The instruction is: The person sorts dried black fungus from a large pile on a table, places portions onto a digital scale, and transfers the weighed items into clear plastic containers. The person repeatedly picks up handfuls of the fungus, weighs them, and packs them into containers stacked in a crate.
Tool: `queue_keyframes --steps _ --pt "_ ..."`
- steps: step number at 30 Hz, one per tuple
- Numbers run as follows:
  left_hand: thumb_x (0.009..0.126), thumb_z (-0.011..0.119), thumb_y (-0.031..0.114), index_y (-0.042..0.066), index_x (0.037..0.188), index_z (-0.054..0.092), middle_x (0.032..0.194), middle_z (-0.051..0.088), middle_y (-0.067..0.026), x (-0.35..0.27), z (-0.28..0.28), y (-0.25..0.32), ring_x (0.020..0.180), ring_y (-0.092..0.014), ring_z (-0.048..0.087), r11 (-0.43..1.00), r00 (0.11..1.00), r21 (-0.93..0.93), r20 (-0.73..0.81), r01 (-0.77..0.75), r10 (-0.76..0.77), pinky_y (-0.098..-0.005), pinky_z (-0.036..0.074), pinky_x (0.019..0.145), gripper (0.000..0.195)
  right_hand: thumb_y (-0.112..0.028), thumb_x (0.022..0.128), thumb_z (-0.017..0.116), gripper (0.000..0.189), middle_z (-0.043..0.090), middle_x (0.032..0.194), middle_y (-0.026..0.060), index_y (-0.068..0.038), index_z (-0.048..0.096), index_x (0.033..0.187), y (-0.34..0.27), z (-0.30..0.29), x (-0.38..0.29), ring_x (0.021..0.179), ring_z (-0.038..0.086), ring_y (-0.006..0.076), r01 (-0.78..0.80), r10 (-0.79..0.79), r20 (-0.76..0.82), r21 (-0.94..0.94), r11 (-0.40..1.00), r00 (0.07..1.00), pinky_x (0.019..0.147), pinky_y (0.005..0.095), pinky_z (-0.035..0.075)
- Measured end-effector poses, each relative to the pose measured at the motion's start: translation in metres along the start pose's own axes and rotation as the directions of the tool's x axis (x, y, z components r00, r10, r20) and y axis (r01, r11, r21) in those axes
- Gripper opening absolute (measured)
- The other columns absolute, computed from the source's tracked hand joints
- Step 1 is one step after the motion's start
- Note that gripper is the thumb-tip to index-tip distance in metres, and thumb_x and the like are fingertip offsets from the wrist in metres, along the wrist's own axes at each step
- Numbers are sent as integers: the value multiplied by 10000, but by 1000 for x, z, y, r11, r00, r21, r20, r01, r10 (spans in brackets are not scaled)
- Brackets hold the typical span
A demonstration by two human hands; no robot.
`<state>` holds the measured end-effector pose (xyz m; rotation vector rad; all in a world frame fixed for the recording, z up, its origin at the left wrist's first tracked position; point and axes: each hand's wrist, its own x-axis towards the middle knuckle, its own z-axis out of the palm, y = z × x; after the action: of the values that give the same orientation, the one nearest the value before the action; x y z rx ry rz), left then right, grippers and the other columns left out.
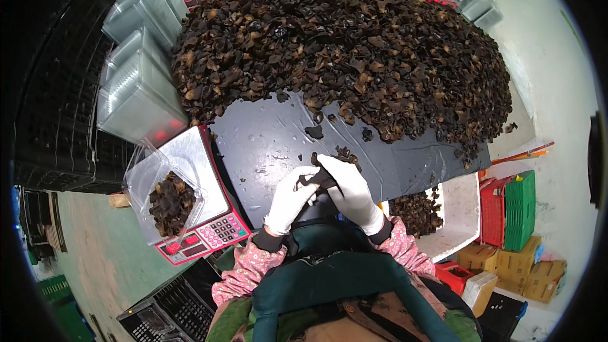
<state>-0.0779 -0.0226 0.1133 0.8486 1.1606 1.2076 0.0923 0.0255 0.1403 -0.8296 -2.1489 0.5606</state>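
Observation:
Both hands wear white gloves and meet over the near edge of the dark sheet-covered table [266,137]. Between them is a piece of dark wood ear fungus [323,179]. My left hand [292,197] pinches its left side, and my right hand [352,194] grips it from above. A few loose pieces [348,156] lie just beyond the fingers. To the left, a clear plastic clamshell box [161,166] with its lid raised sits on a red digital scale [209,171]. Inside the box is a heap of wood ear fungus [173,204].
A large mound of wood ear fungus [342,52] covers the table's far part. Stacked clear boxes [137,95] stand at the left. At the right are a white foam box [460,228] holding more fungus, red [492,211] and green crates [519,211], and cardboard cartons [517,266].

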Motion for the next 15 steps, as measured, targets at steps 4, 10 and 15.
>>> queue_keyframes --steps 4,10,15 --pt "989 616 199 -27 962 636 812 642 -57 2 2 2 666 -104 577 983 994 -180 -96 33 -51 -251 461 619 229 10 774 659 352 650 1116 149 -12 658 1125 9 4 -8 1027 619 338 -19 17 -102 -27 999 995 898 390 490" --pt "986 618 179 -28 1027 644 844 631 -48 1 9 -2 740 -113 585 959 992 -280 -103 37 -69 -261 481 680 213 0 739 663 278 641 1054 110 -60 663 1010 15 9 -14 1035 614 316 29 -48 -154 -118 993 987 924 416 468" --pt "971 608 110 -14 1050 661 881 675 -46 1 16 2 741 -81 593 976 981 -220 -187 4 -46 -252 483 661 157 -46 721 706 335 651 1062 116 -53 675 1055 2 -1 2 1017 613 346 135 -160 -97 -224 965 982 909 448 474"
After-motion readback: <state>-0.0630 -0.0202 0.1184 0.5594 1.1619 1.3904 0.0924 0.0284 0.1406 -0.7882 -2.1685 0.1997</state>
